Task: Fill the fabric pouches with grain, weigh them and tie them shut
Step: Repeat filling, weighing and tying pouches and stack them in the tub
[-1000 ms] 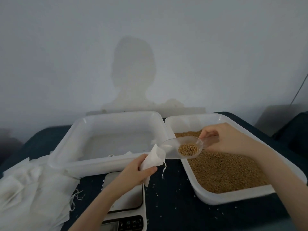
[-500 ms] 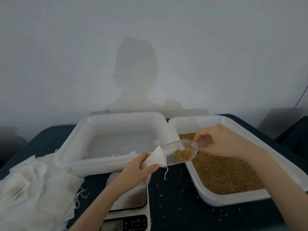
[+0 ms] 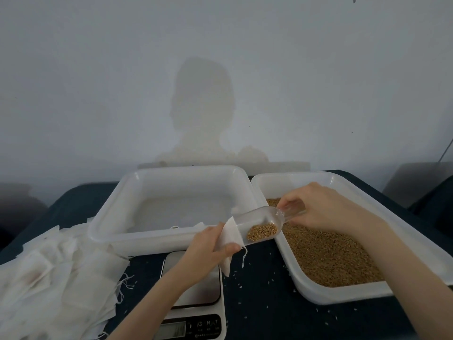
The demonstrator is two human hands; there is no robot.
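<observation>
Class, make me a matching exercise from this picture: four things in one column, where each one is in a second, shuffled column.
1. clear plastic scoop
2. small white fabric pouch
3. loose brown grain
4. white digital scale

A. in the left hand
B. under the left forearm
C. in the right hand
D. filling the right white tray

Pairs: 1-C, 2-A, 3-D, 4-B.
</observation>
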